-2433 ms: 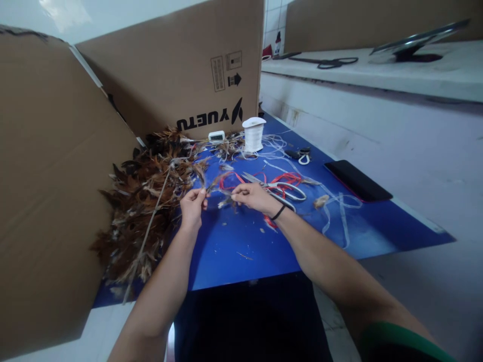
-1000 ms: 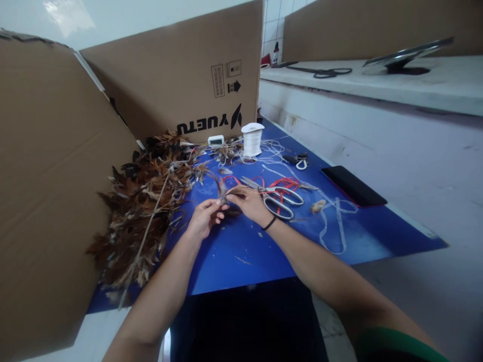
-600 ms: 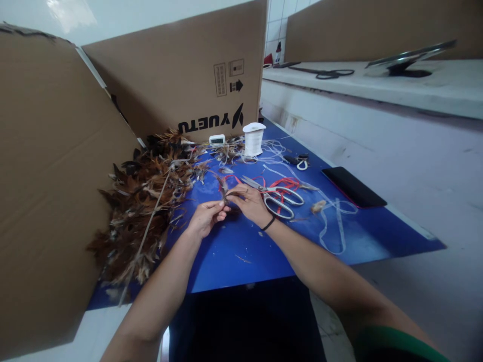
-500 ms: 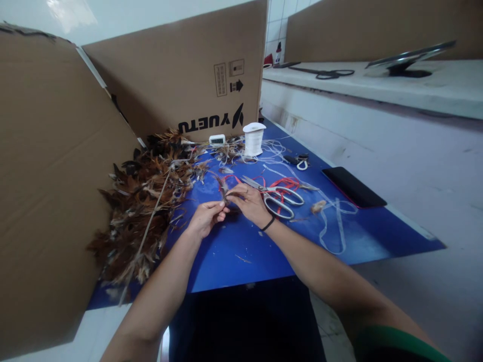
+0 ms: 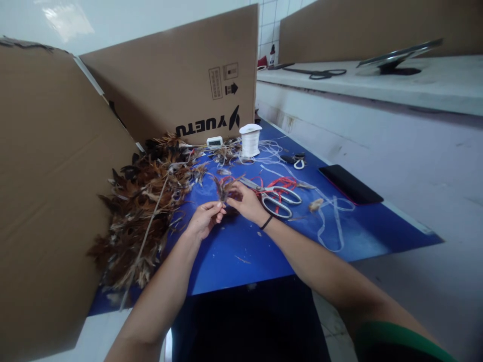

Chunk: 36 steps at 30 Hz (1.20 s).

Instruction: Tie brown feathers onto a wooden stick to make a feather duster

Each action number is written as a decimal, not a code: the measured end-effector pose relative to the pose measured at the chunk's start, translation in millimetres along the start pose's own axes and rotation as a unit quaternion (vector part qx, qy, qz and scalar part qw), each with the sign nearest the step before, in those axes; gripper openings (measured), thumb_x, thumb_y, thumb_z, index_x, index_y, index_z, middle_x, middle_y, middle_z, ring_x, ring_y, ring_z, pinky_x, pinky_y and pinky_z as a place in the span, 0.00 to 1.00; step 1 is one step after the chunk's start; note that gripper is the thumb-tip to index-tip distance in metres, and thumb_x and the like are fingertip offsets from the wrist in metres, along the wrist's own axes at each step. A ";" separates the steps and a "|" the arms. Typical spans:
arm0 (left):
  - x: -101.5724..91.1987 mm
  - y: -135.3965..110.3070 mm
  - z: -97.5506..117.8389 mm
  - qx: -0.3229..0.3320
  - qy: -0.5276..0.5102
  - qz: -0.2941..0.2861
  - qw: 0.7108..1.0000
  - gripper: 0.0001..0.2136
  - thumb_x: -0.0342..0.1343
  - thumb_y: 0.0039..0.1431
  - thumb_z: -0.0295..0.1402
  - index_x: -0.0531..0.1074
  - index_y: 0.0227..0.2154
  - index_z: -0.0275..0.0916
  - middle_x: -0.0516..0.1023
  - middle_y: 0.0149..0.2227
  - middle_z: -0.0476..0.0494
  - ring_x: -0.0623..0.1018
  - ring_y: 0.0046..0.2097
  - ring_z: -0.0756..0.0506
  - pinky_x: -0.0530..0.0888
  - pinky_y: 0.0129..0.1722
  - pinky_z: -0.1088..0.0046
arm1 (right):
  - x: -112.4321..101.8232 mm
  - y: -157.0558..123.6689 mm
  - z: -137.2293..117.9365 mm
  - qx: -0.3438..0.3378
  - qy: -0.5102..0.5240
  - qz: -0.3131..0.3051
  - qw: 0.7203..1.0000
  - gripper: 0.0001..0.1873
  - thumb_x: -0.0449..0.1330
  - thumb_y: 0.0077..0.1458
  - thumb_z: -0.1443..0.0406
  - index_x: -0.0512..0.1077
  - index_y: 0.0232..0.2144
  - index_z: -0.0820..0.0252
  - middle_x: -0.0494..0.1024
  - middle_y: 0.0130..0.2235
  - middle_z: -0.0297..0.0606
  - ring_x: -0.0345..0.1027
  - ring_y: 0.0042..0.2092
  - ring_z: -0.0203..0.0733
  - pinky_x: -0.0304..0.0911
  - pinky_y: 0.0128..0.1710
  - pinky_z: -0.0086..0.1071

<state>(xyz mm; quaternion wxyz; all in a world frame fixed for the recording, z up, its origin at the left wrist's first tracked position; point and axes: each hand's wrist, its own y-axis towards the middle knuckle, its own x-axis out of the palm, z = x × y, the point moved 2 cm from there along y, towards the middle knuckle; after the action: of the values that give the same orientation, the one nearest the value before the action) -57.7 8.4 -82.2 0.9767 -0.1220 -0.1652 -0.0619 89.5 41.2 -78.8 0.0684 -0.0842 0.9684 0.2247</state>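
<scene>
Both hands meet over the blue tabletop (image 5: pixel 241 251): left hand (image 5: pixel 204 219) and right hand (image 5: pixel 245 201) pinching a small feather bunch (image 5: pixel 223 187), tips pointing up and away.

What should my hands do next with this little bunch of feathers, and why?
Probably pinch the quill ends tight in the left hand so the right hand can let go. Both hands grip the small feather bunch at its base above the blue mat, the tips fanning upward, and the scissors and loose white cord lie just beyond the right hand.
</scene>
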 end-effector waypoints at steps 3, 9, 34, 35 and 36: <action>-0.3 0.4 -0.1 0.002 -0.005 -0.006 1.000 0.11 0.66 0.41 0.33 0.74 0.27 0.31 0.72 0.22 0.47 0.66 0.19 0.58 0.63 0.18 0.83 | 0.8 0.4 6.3 0.029 0.002 -0.003 1.000 0.12 0.58 0.47 0.66 0.70 0.37 0.62 0.77 0.33 0.38 0.70 0.36 0.38 0.63 0.39 0.34; -2.2 0.7 3.9 0.016 -0.045 0.009 0.999 0.12 0.66 0.41 0.33 0.72 0.26 0.31 0.71 0.21 0.48 0.66 0.19 0.57 0.62 0.17 0.83 | -6.8 3.7 7.7 0.054 0.009 0.035 0.998 0.08 0.59 0.46 0.64 0.74 0.30 0.61 0.76 0.26 0.35 0.68 0.29 0.37 0.62 0.32 0.32; -10.7 5.1 4.8 0.031 -0.099 0.065 0.992 0.10 0.64 0.43 0.31 0.72 0.28 0.31 0.70 0.21 0.50 0.63 0.17 0.59 0.59 0.16 0.85 | -26.9 7.9 -4.3 0.032 0.016 0.139 0.990 0.08 0.57 0.49 0.61 0.71 0.28 0.61 0.71 0.23 0.31 0.61 0.25 0.33 0.58 0.28 0.29; -10.8 5.0 4.7 0.027 -0.100 0.063 0.993 0.10 0.64 0.44 0.31 0.72 0.28 0.31 0.70 0.21 0.50 0.63 0.17 0.59 0.59 0.16 0.85 | -26.0 7.3 -6.0 0.015 -0.005 0.123 0.992 0.07 0.58 0.49 0.62 0.71 0.28 0.61 0.72 0.25 0.32 0.63 0.26 0.34 0.59 0.29 0.30; -10.7 4.9 4.6 0.021 -0.099 0.060 0.993 0.10 0.64 0.44 0.30 0.72 0.28 0.31 0.69 0.21 0.50 0.63 0.18 0.59 0.59 0.16 0.85 | -24.9 6.4 -8.4 -0.007 -0.032 0.105 0.994 0.06 0.58 0.50 0.63 0.72 0.28 0.61 0.73 0.26 0.33 0.64 0.29 0.35 0.60 0.31 0.30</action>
<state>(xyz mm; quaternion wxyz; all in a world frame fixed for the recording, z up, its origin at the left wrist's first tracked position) -68.4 15.2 -82.6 0.9597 -0.1171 -0.2551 0.0129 111.8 46.4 -64.4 0.0744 0.0244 0.9676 0.2399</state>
